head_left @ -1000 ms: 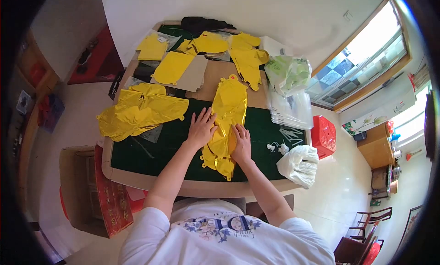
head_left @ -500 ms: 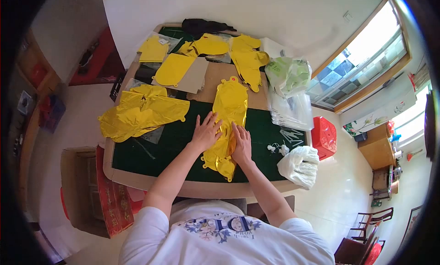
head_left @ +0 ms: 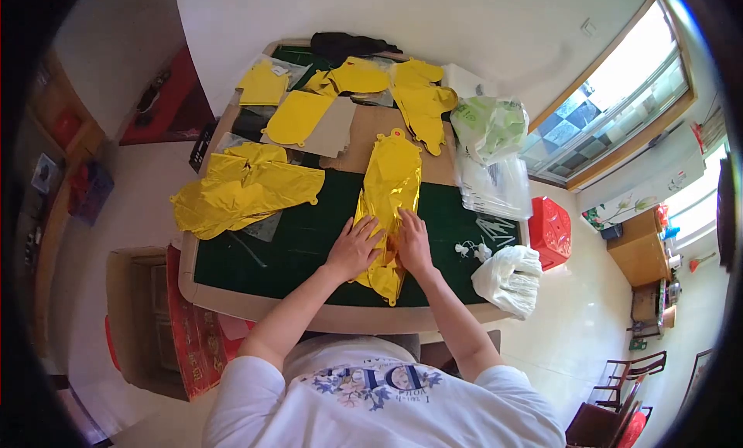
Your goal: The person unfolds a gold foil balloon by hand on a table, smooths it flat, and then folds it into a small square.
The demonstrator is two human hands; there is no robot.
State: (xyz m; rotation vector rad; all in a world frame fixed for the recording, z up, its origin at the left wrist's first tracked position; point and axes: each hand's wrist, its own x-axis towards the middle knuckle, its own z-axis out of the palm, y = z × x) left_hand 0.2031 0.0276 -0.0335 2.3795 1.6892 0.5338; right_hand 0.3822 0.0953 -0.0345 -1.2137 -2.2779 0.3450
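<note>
A long, shiny gold foil balloon, uninflated and creased, lies lengthwise in front of me on a dark green table surface. On its left edge my left hand rests with fingers stretched out, covering part of the lower foil. My right hand lies along the opposite edge, its fingers extended and touching the foil. Between the two hands the foil is narrow and wrinkled. To the left is a crumpled stack of similar gold foil balloons, touched by neither hand.
Flat gold foil pieces and a grey card lie toward the back. Clear plastic bags and a white plastic bag line the right side. A red stool stands beyond. A cardboard box sits at lower left.
My left hand has slid down the foil toward me, and the lower left edge is now drawn in under it. My right hand has shifted only slightly.
</note>
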